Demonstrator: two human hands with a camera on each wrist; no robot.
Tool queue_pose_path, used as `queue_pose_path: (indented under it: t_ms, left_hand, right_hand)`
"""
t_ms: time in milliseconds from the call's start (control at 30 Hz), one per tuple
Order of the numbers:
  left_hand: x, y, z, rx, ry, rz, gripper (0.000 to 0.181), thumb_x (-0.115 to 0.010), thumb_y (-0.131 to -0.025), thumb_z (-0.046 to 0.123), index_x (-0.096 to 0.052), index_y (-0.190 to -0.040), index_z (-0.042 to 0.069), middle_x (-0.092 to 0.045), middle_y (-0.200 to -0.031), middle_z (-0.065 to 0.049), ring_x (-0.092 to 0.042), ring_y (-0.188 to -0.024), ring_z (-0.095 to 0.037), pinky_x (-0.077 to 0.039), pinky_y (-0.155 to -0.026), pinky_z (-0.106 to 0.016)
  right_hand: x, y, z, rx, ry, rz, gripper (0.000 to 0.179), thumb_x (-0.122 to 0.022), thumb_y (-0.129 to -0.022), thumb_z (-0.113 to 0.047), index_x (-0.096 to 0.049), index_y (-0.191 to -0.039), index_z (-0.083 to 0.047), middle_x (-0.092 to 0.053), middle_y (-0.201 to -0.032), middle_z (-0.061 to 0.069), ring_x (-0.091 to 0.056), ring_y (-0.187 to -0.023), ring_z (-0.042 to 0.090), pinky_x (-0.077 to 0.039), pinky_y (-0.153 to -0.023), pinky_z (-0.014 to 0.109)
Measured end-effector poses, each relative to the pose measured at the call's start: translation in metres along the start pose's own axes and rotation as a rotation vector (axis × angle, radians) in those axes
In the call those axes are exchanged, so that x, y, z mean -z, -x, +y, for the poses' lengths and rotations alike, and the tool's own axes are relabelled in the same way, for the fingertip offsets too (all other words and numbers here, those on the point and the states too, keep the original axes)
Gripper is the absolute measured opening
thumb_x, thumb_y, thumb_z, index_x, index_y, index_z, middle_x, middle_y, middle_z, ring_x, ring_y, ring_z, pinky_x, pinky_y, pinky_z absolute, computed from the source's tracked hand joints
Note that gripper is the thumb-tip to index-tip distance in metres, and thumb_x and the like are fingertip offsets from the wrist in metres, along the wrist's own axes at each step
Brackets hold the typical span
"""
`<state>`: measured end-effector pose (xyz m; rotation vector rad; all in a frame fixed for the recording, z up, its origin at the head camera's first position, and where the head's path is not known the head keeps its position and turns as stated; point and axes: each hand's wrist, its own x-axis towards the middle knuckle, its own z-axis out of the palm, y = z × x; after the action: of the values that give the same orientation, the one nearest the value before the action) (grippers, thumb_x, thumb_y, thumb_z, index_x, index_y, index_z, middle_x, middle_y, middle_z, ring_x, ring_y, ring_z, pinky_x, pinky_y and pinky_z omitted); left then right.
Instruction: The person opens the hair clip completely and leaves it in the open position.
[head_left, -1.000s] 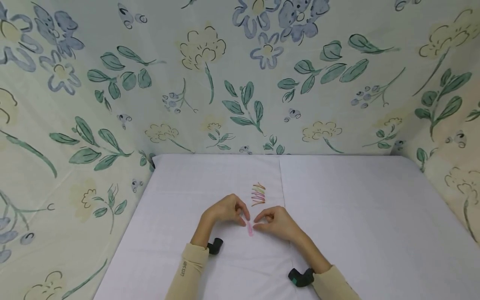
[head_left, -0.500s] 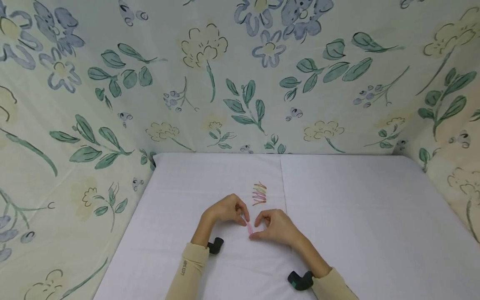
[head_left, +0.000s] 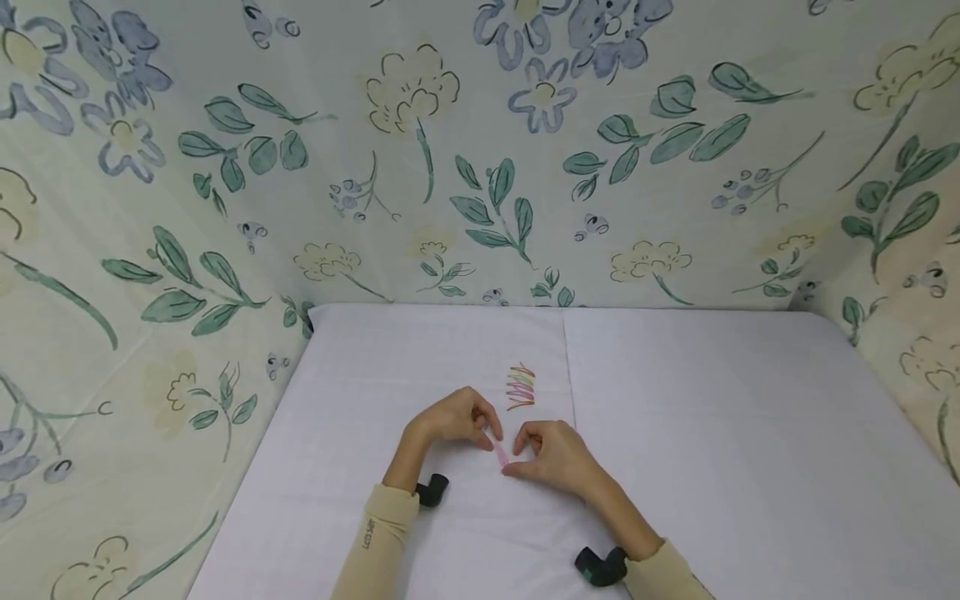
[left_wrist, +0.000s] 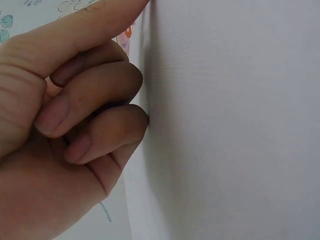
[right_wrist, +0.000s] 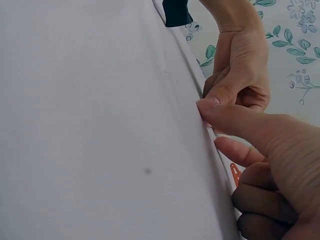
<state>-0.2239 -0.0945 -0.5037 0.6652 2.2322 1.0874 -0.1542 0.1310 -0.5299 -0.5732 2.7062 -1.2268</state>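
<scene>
A pink snap hair clip (head_left: 502,456) slants on the white cloth between the two hands. My left hand (head_left: 459,418) pinches its upper end between thumb and index finger. In the left wrist view its other fingers (left_wrist: 107,85) are curled in near the cloth, and the clip is out of frame. My right hand (head_left: 557,454) has its thumb tip at the clip's lower end, with the index finger held apart from it. The right wrist view shows the right thumb (right_wrist: 220,112) close to the left hand (right_wrist: 237,70), mostly hiding the clip.
Beyond the hands lies a short column of several hair clips (head_left: 521,386) in orange, yellow-green and pink. One orange clip (right_wrist: 235,172) shows behind the right fingers. White cloth (head_left: 712,433) covers the table, and a floral curtain (head_left: 465,275) hangs behind it.
The right thumb has moved down to the clip's lower end from beside its middle. That end has swung slightly right, while the left hand keeps its pinch.
</scene>
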Motion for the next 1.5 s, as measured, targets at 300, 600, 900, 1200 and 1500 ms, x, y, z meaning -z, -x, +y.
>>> queue_pose_path:
  t_ms: [300,600,900,1200,1500]
  left_hand:
    - [0.000,-0.001,0.003,0.014,0.002,0.008,0.009,-0.085,-0.080,-0.001,-0.080,-0.082,0.007,-0.046,-0.053,0.006,-0.037,-0.052,-0.005,-0.031,-0.053,-0.021]
    - [0.000,-0.001,0.000,0.015,-0.008,0.046,0.006,-0.085,-0.082,0.002,-0.079,-0.082,0.006,-0.050,-0.055,0.007,-0.039,-0.053,-0.005,-0.032,-0.052,-0.020]
    - [-0.005,0.000,0.001,0.009,0.038,0.057,0.002,-0.080,-0.086,0.002,-0.078,-0.085,0.003,-0.053,-0.060,0.005,-0.043,-0.057,-0.006,-0.035,-0.055,-0.020]
    - [-0.004,-0.002,0.004,-0.043,0.107,0.129,0.004,-0.077,-0.089,0.006,-0.078,-0.087,0.004,-0.055,-0.061,0.005,-0.045,-0.057,-0.005,-0.036,-0.055,-0.020]
    - [-0.002,-0.003,0.010,-0.057,0.134,0.242,0.006,-0.083,-0.088,0.016,-0.079,-0.087,0.011,-0.055,-0.065,0.006,-0.040,-0.062,-0.008,-0.034,-0.058,-0.021]
  right_hand:
    - [0.003,-0.003,0.008,0.020,-0.094,0.024,0.007,-0.084,-0.086,-0.013,-0.077,-0.087,-0.017,-0.036,-0.057,-0.010,-0.030,-0.052,-0.002,-0.027,-0.051,0.017]
    - [0.005,-0.005,0.010,0.013,-0.161,0.017,0.004,-0.079,-0.090,-0.011,-0.076,-0.088,-0.013,-0.038,-0.058,-0.009,-0.032,-0.052,-0.002,-0.029,-0.051,0.017]
    - [0.007,-0.006,0.021,-0.072,-0.288,0.015,0.005,-0.074,-0.096,-0.014,-0.073,-0.094,-0.009,-0.045,-0.059,-0.008,-0.038,-0.053,-0.001,-0.032,-0.052,0.017]
    - [0.011,-0.008,0.023,-0.066,-0.338,0.034,0.012,-0.071,-0.100,-0.025,-0.073,-0.095,-0.015,-0.043,-0.059,-0.008,-0.035,-0.052,0.000,-0.030,-0.050,0.018]
    - [0.012,-0.008,0.020,-0.093,-0.380,0.031,0.015,-0.075,-0.096,-0.020,-0.076,-0.090,-0.006,-0.044,-0.060,-0.008,-0.037,-0.054,0.001,-0.031,-0.051,0.019]
